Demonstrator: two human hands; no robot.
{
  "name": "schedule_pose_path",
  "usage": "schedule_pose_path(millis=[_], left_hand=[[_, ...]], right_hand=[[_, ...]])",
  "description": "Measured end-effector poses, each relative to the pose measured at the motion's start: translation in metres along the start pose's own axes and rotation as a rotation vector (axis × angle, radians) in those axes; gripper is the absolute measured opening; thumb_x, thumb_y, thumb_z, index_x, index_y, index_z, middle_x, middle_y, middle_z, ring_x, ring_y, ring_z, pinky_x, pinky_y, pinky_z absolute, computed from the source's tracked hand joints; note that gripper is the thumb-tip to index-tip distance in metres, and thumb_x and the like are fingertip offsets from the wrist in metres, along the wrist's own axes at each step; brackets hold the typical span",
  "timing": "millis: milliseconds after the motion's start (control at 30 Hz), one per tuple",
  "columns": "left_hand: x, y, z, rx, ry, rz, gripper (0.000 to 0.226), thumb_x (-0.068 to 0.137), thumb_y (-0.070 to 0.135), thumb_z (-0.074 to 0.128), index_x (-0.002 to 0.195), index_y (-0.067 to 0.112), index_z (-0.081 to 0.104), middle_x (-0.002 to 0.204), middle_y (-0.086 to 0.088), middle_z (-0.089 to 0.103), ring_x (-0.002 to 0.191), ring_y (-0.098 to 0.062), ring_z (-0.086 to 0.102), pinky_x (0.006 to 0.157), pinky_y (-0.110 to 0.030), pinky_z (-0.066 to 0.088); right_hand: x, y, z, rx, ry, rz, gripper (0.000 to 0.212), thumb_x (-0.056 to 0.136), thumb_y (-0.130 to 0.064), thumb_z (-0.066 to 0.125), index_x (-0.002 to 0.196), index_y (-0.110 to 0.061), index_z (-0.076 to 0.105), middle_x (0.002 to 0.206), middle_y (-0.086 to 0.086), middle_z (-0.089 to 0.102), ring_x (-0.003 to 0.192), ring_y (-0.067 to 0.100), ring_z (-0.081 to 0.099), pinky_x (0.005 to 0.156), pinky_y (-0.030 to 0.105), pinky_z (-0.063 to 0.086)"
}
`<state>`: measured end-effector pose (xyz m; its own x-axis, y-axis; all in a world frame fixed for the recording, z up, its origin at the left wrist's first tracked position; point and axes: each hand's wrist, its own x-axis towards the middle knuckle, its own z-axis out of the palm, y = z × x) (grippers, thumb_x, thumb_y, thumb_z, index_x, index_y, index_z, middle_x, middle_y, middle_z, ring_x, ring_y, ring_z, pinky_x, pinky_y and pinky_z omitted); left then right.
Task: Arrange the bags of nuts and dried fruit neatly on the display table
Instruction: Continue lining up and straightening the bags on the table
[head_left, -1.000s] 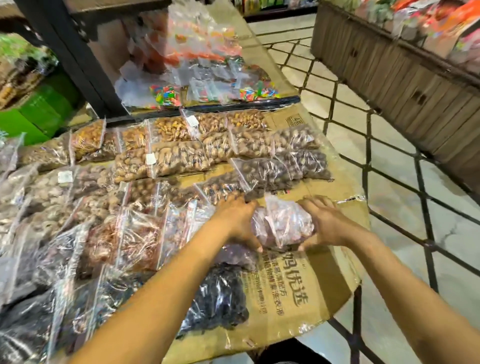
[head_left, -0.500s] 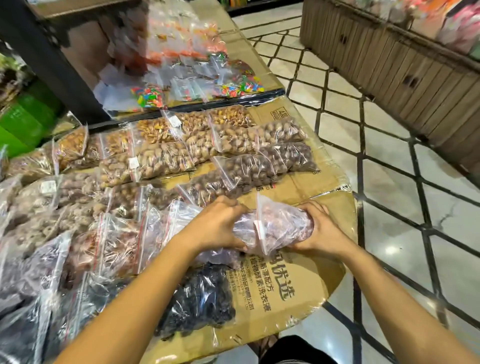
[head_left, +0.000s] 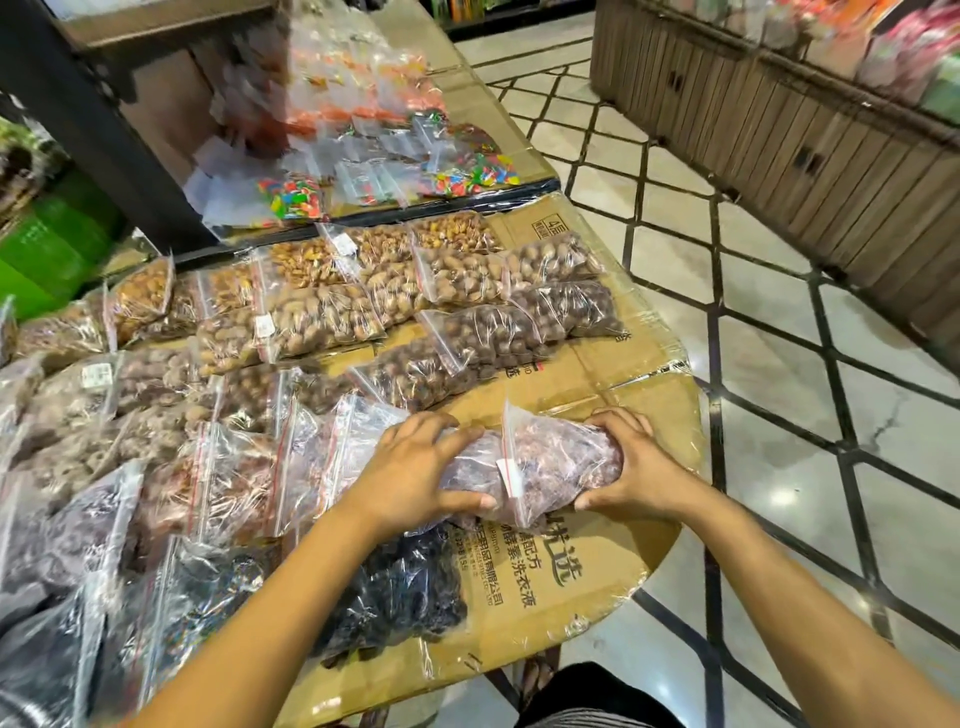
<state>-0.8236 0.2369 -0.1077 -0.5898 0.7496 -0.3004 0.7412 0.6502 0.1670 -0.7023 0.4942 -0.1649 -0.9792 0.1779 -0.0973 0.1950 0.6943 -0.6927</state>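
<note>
A clear zip bag of pinkish-brown dried fruit (head_left: 556, 467) lies on the cardboard-covered display table (head_left: 597, 374), near its right front edge. My left hand (head_left: 415, 467) grips its left end, partly over a neighbouring bag. My right hand (head_left: 631, 465) clasps its right end. Rows of clear bags of nuts (head_left: 467, 280) fill the table behind. More reddish bags (head_left: 234, 478) lie to the left. A bag of dark dried fruit (head_left: 405, 587) sits just in front, partly under my left forearm.
Bags of colourful candy (head_left: 467, 174) lie on a second table at the back. A dark metal post (head_left: 98, 124) stands back left. A wooden display counter (head_left: 779, 130) runs along the right, across a tiled aisle (head_left: 779, 415). Bare cardboard shows at the table's right front corner.
Both hands have stayed on the pinkish bag and pressed in from its two ends. The bag has settled lower and flatter on the cardboard.
</note>
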Motion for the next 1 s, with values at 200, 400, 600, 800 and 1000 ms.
schedule_pose_path(millis=[200, 400, 600, 800, 1000], left_hand=[[-0.004, 0.013, -0.002, -0.02, 0.046, -0.062, 0.095, 0.069, 0.085, 0.027, 0.15, 0.035, 0.014, 0.16, -0.002, 0.009, 0.146, -0.023, 0.003, 0.119, -0.045, 0.001], [-0.004, 0.018, 0.01, 0.024, 0.082, -0.063, 0.09, 0.073, 0.084, 0.03, 0.149, 0.036, 0.017, 0.158, -0.006, 0.017, 0.146, -0.025, 0.007, 0.117, -0.044, 0.004], [-0.008, 0.011, 0.015, 0.082, 0.174, -0.055, 0.082, 0.076, 0.08, 0.03, 0.145, 0.036, 0.029, 0.147, -0.006, 0.036, 0.138, -0.025, 0.026, 0.114, -0.043, 0.019], [-0.01, -0.005, 0.015, 0.008, 0.048, -0.037, 0.104, 0.06, 0.09, 0.037, 0.148, 0.042, 0.009, 0.16, 0.003, 0.006, 0.146, -0.021, -0.002, 0.117, -0.046, -0.005], [-0.008, -0.013, 0.013, 0.078, 0.095, -0.052, 0.107, 0.058, 0.088, 0.048, 0.147, 0.044, 0.009, 0.156, 0.003, 0.02, 0.145, -0.022, 0.009, 0.116, -0.047, -0.002]], right_hand=[[-0.002, 0.004, 0.008, 0.021, 0.033, 0.022, 0.099, 0.046, -0.061, 0.081, 0.131, -0.032, 0.041, 0.131, -0.009, 0.034, 0.124, 0.009, 0.016, 0.109, 0.035, 0.018], [-0.008, 0.003, 0.012, 0.064, 0.048, 0.02, 0.1, 0.045, -0.063, 0.079, 0.134, -0.041, 0.039, 0.134, -0.009, 0.031, 0.126, 0.009, 0.014, 0.108, 0.03, 0.014], [-0.016, -0.002, 0.019, 0.096, 0.11, 0.028, 0.098, 0.043, -0.062, 0.079, 0.131, -0.034, 0.046, 0.127, -0.011, 0.031, 0.119, 0.0, 0.012, 0.104, 0.026, 0.014], [-0.015, 0.002, 0.02, 0.102, 0.117, 0.01, 0.098, 0.038, -0.077, 0.067, 0.125, -0.039, 0.046, 0.125, -0.011, 0.032, 0.121, 0.006, 0.017, 0.105, 0.027, 0.018], [-0.01, -0.003, 0.027, 0.097, 0.162, 0.01, 0.106, 0.037, -0.084, 0.061, 0.127, -0.03, 0.051, 0.122, -0.011, 0.034, 0.117, 0.001, 0.017, 0.101, 0.027, 0.021]])
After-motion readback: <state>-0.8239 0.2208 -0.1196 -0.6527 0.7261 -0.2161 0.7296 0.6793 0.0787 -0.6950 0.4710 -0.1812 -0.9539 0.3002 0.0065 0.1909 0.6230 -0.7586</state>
